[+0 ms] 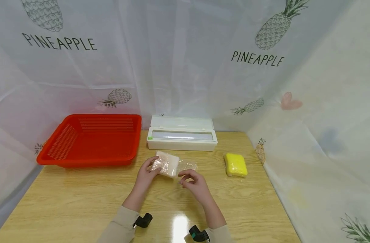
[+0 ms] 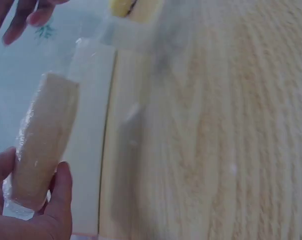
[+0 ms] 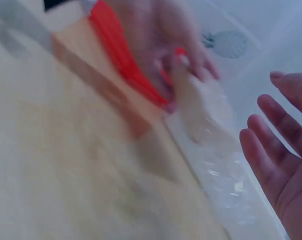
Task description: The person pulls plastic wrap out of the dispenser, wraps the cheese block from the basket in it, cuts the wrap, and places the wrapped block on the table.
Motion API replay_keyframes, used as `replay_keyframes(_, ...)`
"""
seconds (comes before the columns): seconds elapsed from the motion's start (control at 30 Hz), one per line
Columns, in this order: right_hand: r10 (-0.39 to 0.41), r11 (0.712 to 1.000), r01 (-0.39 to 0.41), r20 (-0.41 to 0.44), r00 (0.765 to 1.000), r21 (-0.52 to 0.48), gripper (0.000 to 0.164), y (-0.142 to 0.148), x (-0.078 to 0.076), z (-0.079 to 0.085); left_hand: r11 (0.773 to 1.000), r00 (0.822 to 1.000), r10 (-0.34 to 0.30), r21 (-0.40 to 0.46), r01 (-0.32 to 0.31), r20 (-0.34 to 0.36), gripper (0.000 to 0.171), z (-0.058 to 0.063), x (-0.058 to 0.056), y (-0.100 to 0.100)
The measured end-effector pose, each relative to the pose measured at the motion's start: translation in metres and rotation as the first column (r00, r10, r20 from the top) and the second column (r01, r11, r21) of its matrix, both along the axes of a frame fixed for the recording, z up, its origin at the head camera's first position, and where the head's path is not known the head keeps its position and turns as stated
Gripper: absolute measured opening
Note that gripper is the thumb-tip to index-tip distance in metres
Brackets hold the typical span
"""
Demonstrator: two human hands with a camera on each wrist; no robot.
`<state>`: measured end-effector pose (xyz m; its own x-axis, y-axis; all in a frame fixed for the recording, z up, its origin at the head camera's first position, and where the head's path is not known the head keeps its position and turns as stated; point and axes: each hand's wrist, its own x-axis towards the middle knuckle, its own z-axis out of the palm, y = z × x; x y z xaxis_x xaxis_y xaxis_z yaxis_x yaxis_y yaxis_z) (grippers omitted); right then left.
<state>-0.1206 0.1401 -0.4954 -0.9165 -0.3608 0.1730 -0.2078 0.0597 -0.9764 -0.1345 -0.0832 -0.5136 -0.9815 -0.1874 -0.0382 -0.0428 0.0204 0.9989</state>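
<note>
A pale, square, sponge-like block (image 1: 169,164) in clear plastic film is gripped at its left side by my left hand (image 1: 147,172). The left wrist view shows the wrapped block (image 2: 45,140) edge-on, held between thumb and fingers. A loose flap of clear film (image 1: 188,165) trails from the block's right side. My right hand (image 1: 193,182) hovers close by, below that flap. In the right wrist view its fingers (image 3: 270,157) are loosely extended and hold nothing.
Behind the hands stands a white cling film box (image 1: 182,145) with its lid raised. A red plastic basket (image 1: 100,162) is at the back left. A yellow film-wrapped block (image 1: 236,164) lies on the wooden table (image 1: 252,206) at right. Pineapple-print sheets (image 1: 179,67) surround the table.
</note>
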Motion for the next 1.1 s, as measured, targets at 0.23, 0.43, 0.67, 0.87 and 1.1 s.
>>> replay_keyframes(0.23,-0.097,0.991,0.097,-0.003,0.995,0.093,0.020,0.017,-0.010,0.036,0.993,0.996,-0.089,0.080,0.086,0.026,0.036,0.003,0.000,0.002)
replay_keyframes(0.43,-0.129,0.988,0.127,0.020,0.991,0.082,0.019,0.019,-0.029,0.004,0.983,0.981,-0.183,-0.009,0.184,0.058,0.026,0.004,-0.003,0.011)
replay_keyframes(0.67,0.030,0.998,-0.015,0.248,0.968,-0.064,0.027,0.011,-0.035,-0.028,0.961,0.962,-0.269,-0.048,0.272,0.054,0.023,0.003,-0.006,0.020)
replay_keyframes(0.87,-0.050,0.997,0.068,0.328,0.943,-0.043,0.028,0.004,-0.038,-0.035,0.970,0.968,-0.243,0.005,0.243,0.070,0.030,-0.004,-0.007,0.018)
replay_keyframes(1.1,-0.186,0.972,0.226,0.367,0.911,-0.069,0.028,0.003,-0.047,-0.030,0.963,0.969,-0.226,0.176,0.206,0.101,0.046,-0.022,0.008,0.014)
